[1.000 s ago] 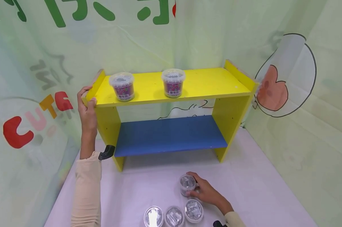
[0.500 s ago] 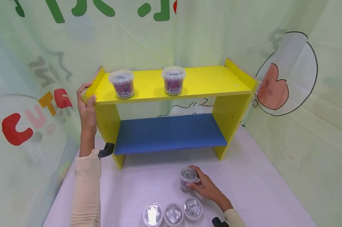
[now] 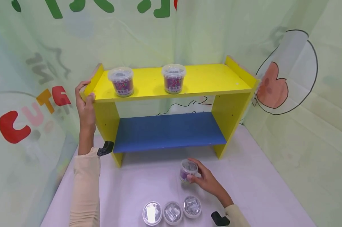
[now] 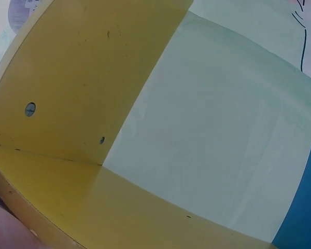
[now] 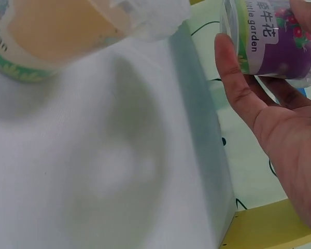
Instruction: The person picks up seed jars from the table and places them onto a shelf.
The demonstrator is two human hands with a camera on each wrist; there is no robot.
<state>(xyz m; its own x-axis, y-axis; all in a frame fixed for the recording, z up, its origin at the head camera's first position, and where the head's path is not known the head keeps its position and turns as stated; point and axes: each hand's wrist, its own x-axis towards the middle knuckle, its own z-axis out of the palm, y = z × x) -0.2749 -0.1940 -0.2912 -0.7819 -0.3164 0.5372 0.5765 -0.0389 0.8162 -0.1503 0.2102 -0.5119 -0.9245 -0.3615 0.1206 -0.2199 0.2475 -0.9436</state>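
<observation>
My right hand (image 3: 200, 178) grips a small clear tub with a purple label (image 3: 187, 170), held just above the white table (image 3: 244, 189) in front of the shelf. In the right wrist view the same tub (image 5: 280, 41) sits between thumb and fingers (image 5: 233, 78). My left hand (image 3: 85, 101) grips the left end of the yellow top board (image 3: 205, 80) of a shelf unit with a blue lower board (image 3: 168, 130). Two matching tubs stand on the top board, one at left (image 3: 121, 81), one near the middle (image 3: 173, 78). The left wrist view shows only the yellow side panel (image 4: 78, 78).
Three more lidded tubs (image 3: 172, 212) stand in a row near the table's front edge. Green printed curtains (image 3: 301, 94) close the space behind and on both sides. A blurred tub with a green band (image 5: 41, 36) fills the right wrist view's top left.
My right hand has lifted the tub off the table and tipped it, so its purple label shows. The left hand keeps its hold on the shelf.
</observation>
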